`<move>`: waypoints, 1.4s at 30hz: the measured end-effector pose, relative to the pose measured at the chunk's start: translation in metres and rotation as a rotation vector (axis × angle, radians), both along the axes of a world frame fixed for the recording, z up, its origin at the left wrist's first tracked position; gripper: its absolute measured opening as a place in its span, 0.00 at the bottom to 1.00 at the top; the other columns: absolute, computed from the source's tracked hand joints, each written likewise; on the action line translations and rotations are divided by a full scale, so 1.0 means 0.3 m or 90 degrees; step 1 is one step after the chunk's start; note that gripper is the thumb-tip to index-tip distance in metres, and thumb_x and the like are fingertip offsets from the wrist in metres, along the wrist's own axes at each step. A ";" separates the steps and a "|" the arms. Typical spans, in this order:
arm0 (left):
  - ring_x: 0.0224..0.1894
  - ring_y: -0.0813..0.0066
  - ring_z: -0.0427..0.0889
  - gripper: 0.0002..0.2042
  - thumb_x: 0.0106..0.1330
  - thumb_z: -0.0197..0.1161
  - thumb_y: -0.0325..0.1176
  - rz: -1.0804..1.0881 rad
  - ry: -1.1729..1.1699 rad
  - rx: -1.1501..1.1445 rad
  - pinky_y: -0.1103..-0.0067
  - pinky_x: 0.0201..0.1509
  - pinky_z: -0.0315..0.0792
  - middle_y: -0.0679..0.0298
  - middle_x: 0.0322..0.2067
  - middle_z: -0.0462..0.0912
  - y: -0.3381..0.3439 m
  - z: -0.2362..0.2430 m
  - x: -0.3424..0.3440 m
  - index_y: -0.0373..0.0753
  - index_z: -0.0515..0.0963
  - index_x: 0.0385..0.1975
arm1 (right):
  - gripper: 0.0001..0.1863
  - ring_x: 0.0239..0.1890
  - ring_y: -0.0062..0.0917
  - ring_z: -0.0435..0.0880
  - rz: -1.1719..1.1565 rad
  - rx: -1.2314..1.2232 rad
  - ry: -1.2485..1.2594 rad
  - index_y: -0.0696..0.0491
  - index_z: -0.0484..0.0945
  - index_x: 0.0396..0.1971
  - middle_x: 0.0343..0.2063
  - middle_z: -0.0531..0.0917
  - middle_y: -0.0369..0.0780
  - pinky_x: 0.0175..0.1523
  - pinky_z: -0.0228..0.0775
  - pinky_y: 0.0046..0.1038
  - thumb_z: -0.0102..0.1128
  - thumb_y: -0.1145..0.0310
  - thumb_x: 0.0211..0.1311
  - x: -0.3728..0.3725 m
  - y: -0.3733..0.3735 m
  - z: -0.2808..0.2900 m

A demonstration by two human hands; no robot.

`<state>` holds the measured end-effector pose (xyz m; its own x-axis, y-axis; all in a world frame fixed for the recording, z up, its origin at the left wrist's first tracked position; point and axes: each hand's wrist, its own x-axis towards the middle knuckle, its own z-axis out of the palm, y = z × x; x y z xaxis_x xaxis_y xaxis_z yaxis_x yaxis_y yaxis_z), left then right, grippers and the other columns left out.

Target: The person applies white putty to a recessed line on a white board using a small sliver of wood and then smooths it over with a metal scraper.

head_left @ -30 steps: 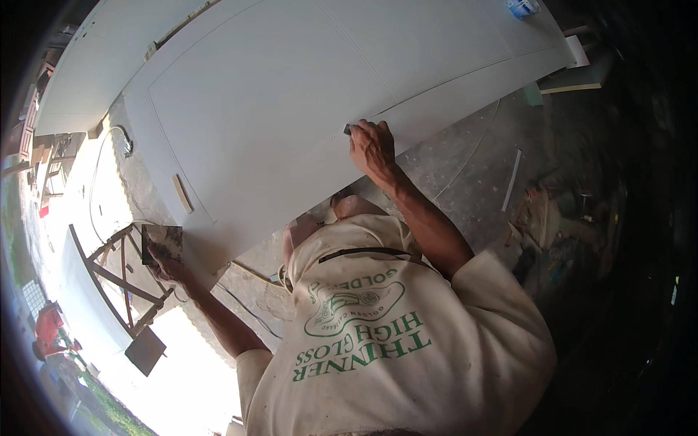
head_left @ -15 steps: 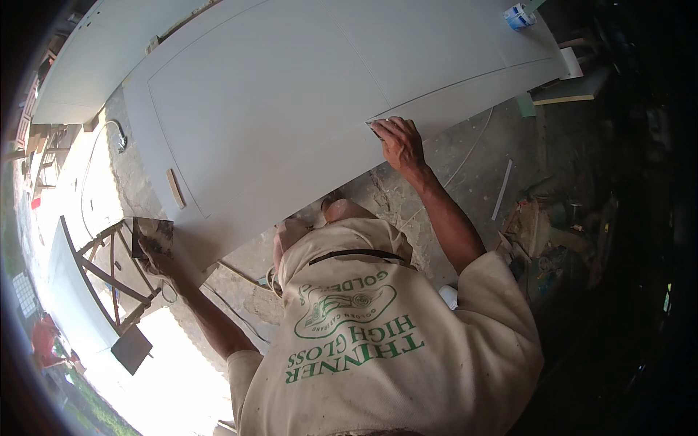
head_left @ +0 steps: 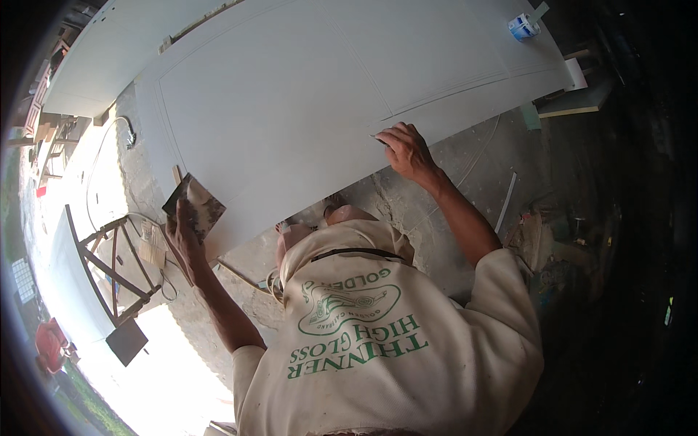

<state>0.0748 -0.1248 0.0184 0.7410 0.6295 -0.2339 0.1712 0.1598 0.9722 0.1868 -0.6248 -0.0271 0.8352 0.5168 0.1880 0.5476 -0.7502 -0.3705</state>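
A large pale grey panel (head_left: 269,109) with grooves lies before me. My left hand (head_left: 187,236) grips a square board (head_left: 203,202), dark and smeared with something beige, above the panel's near left corner; the thumb lies over its face. My right hand (head_left: 409,151) is closed over the panel, right of its middle, just below a groove line. Between its fingers is a small thin blade-like tool (head_left: 377,139), mostly hidden by the fingers. A small wooden strip (head_left: 177,174) on the panel is partly covered by the square board.
A blue and white can (head_left: 523,27) stands at the panel's far right. Another pale panel (head_left: 120,54) is at the far left. Left of me is a dark frame (head_left: 116,272); a cable (head_left: 91,174) curves over the floor. Clutter (head_left: 556,251) lies on the right.
My left hand has brought the square board rightward and up, from beyond the panel's left edge to above its corner. My right hand has drawn back slightly from the groove's end.
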 end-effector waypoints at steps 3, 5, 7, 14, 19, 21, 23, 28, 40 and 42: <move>0.33 0.81 0.83 0.15 0.72 0.67 0.39 -0.227 0.014 -0.147 0.79 0.36 0.79 0.65 0.37 0.85 -0.191 -0.035 0.076 0.33 0.81 0.48 | 0.17 0.50 0.32 0.83 0.070 0.148 -0.059 0.53 0.86 0.47 0.47 0.88 0.38 0.58 0.70 0.33 0.63 0.80 0.57 -0.014 0.125 0.145; 0.33 0.80 0.83 0.15 0.72 0.66 0.38 -0.342 0.009 -0.179 0.79 0.36 0.79 0.65 0.37 0.85 -0.307 -0.027 0.134 0.32 0.81 0.48 | 0.18 0.51 0.31 0.83 0.143 0.187 -0.113 0.52 0.87 0.46 0.47 0.88 0.36 0.58 0.70 0.34 0.64 0.81 0.55 -0.051 0.204 0.242; 0.34 0.80 0.83 0.16 0.71 0.66 0.38 -0.409 0.023 -0.177 0.79 0.36 0.78 0.64 0.37 0.85 -0.379 0.009 0.177 0.32 0.80 0.49 | 0.20 0.53 0.28 0.81 0.179 0.222 -0.106 0.48 0.89 0.45 0.49 0.88 0.31 0.59 0.69 0.33 0.64 0.82 0.53 -0.082 0.248 0.294; 0.34 0.79 0.82 0.18 0.71 0.63 0.42 -0.549 0.021 -0.074 0.78 0.40 0.77 0.63 0.35 0.86 -0.457 0.074 0.247 0.30 0.82 0.47 | 0.18 0.53 0.27 0.80 0.227 0.220 -0.126 0.46 0.90 0.43 0.50 0.87 0.27 0.59 0.68 0.31 0.67 0.79 0.52 -0.118 0.296 0.327; 0.34 0.80 0.81 0.17 0.72 0.64 0.41 -0.590 0.011 -0.004 0.77 0.40 0.77 0.63 0.34 0.85 -0.511 0.067 0.261 0.30 0.82 0.46 | 0.14 0.53 0.26 0.80 0.226 0.101 -0.173 0.49 0.89 0.41 0.47 0.88 0.29 0.57 0.69 0.32 0.66 0.76 0.55 -0.150 0.291 0.278; 0.34 0.80 0.81 0.17 0.72 0.64 0.41 -0.561 0.030 -0.015 0.77 0.39 0.77 0.64 0.35 0.85 -0.516 0.052 0.255 0.30 0.82 0.46 | 0.14 0.52 0.28 0.81 0.218 0.084 -0.142 0.52 0.88 0.43 0.45 0.87 0.32 0.57 0.69 0.34 0.64 0.76 0.56 -0.147 0.267 0.259; 0.34 0.80 0.81 0.17 0.72 0.64 0.41 -0.484 0.068 -0.084 0.78 0.39 0.77 0.64 0.35 0.85 -0.504 -0.011 0.215 0.30 0.82 0.46 | 0.15 0.52 0.30 0.81 0.192 0.086 -0.081 0.53 0.87 0.44 0.46 0.87 0.34 0.57 0.69 0.34 0.63 0.78 0.56 -0.132 0.195 0.202; 0.32 0.79 0.84 0.14 0.72 0.65 0.38 -0.369 0.038 -0.194 0.78 0.37 0.81 0.64 0.36 0.85 -0.398 -0.071 0.152 0.32 0.80 0.47 | 0.17 0.53 0.32 0.81 -0.011 0.005 -0.160 0.56 0.85 0.48 0.49 0.86 0.38 0.56 0.68 0.38 0.62 0.79 0.57 -0.006 -0.039 -0.046; 0.32 0.78 0.84 0.13 0.72 0.65 0.37 -0.279 0.075 -0.182 0.78 0.36 0.81 0.64 0.35 0.85 -0.370 -0.092 0.085 0.33 0.81 0.47 | 0.15 0.52 0.31 0.81 -0.044 -0.071 -0.169 0.57 0.85 0.46 0.48 0.86 0.39 0.55 0.68 0.38 0.59 0.78 0.60 0.091 -0.147 -0.103; 0.32 0.78 0.84 0.13 0.72 0.66 0.37 -0.284 0.070 -0.196 0.78 0.36 0.81 0.64 0.35 0.85 -0.352 -0.120 0.081 0.33 0.81 0.47 | 0.15 0.52 0.30 0.81 -0.058 -0.065 -0.198 0.57 0.85 0.46 0.48 0.86 0.38 0.55 0.68 0.37 0.59 0.77 0.59 0.112 -0.168 -0.130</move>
<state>0.0990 -0.2303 -0.0175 0.8811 0.1500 -0.4485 0.3850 0.3231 0.8645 0.2204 -0.6750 -0.0661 0.7896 0.4717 0.3925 0.5513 -0.8262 -0.1162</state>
